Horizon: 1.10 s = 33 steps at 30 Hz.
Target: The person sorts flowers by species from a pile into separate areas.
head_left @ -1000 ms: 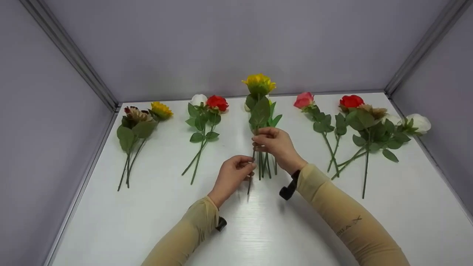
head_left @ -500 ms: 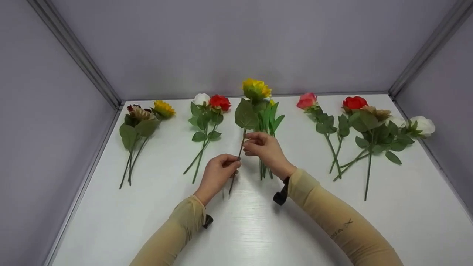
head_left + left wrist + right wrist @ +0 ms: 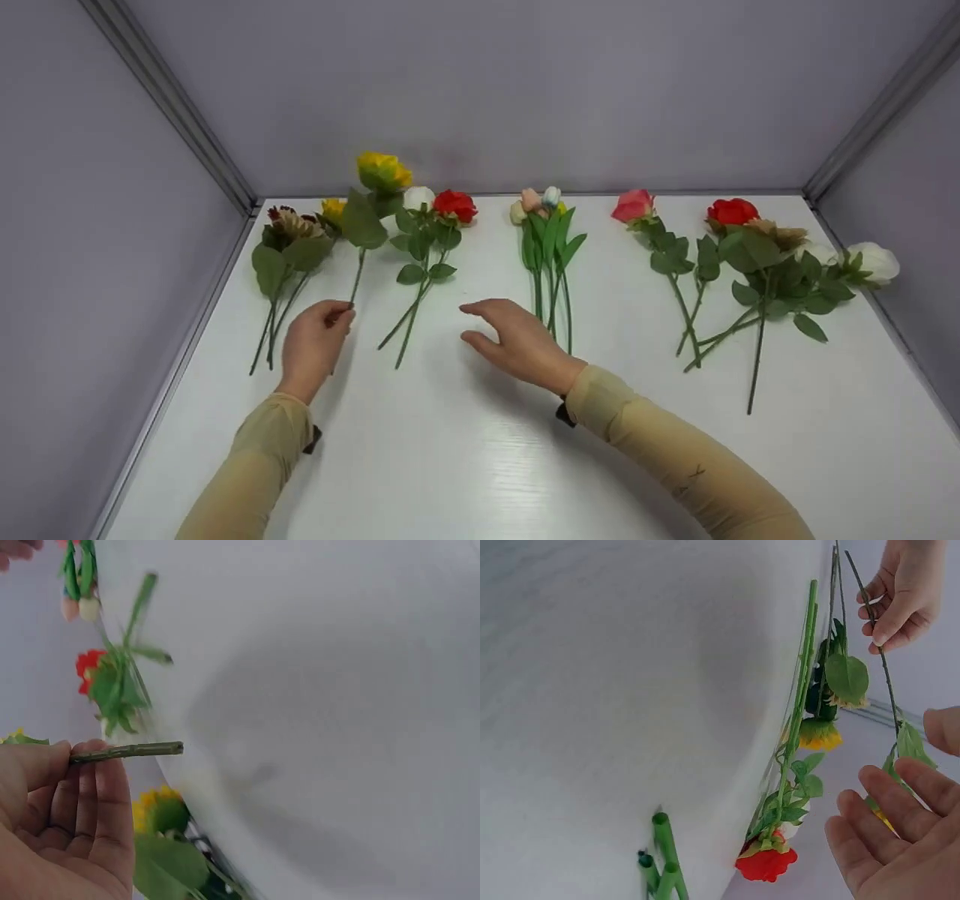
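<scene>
Leftward goes the sunflower point(image 3: 382, 172), its stem pinched by the left hand point(image 3: 313, 346); right hand point(image 3: 517, 341) hovers slack-fingered. Held low, its head could tip toward ten o'clock.

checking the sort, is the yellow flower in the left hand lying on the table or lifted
Lifted: the left hand pinches the yellow flower by its stem, bloom raised above the table.

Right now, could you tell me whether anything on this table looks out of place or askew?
Only the yellow flower: the left hand pinches its stem, lifted between two bunches, while the other flowers lie flat. The right hand hovers open.
</scene>
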Tool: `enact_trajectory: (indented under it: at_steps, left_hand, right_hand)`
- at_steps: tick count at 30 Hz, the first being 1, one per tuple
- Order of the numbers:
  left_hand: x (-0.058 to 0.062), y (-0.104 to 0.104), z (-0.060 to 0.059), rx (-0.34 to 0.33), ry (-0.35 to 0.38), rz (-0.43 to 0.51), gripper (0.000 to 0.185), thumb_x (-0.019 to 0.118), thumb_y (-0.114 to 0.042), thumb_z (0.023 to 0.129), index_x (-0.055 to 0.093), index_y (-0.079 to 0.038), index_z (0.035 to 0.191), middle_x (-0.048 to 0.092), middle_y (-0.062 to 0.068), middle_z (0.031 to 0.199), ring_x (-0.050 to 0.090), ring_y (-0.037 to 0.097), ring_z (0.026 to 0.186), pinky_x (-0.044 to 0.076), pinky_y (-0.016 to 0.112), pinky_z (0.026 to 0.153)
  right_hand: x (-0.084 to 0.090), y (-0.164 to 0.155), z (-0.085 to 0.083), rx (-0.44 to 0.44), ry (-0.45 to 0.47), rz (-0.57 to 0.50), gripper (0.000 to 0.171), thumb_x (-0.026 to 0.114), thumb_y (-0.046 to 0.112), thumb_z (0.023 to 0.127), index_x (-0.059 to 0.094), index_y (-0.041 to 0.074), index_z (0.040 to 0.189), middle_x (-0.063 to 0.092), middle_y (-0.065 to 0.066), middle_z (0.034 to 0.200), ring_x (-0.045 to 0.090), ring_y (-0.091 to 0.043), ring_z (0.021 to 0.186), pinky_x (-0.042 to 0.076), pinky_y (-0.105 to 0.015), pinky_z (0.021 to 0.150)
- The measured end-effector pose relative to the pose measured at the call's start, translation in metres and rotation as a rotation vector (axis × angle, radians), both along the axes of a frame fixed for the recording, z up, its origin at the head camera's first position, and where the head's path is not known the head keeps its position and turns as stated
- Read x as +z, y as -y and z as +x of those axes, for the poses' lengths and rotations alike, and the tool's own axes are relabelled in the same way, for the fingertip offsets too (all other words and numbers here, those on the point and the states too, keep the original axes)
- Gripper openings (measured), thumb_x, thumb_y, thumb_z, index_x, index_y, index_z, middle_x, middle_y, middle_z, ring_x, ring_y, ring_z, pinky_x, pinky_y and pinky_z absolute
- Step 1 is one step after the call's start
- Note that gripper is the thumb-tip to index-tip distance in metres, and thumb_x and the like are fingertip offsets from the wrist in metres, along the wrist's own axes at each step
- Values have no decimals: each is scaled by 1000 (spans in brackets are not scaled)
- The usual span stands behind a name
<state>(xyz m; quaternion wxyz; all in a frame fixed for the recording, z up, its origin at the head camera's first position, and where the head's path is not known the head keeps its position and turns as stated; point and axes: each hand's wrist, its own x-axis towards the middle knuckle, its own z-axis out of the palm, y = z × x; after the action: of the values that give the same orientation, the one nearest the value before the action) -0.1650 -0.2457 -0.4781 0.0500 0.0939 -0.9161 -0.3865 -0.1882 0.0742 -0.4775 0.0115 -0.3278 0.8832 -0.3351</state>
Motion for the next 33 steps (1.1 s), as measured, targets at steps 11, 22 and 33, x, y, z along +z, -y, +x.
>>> enact_trajectory:
  at_steps: [11, 22, 33]
  left_hand:
    - [3, 64, -14, 151, 1, -122, 32, 58, -22, 106, 69, 0, 127, 69, 21, 120, 65, 36, 106, 52, 50, 84]
    - [-9, 73, -17, 179, 22, -131, 32, 58, -17, 104, 67, 3, 128, 69, 23, 117, 64, 39, 105, 51, 52, 87]
    - [-18, 68, -19, 177, 63, -91, 32, 59, -17, 104, 67, 3, 126, 67, 22, 116, 62, 37, 106, 50, 50, 89]
  right_hand:
    - [2, 33, 13, 203, -192, 208, 60, 53, 46, 106, 46, 10, 154, 46, -11, 156, 29, -29, 151, 15, -40, 125]
    - [-9, 36, 15, 228, -157, 250, 57, 53, 45, 107, 49, 12, 152, 50, -11, 153, 31, -32, 150, 14, -38, 125]
    - [-15, 32, 14, 233, -132, 243, 54, 54, 44, 107, 52, 10, 150, 52, -12, 150, 33, -35, 149, 17, -39, 124]
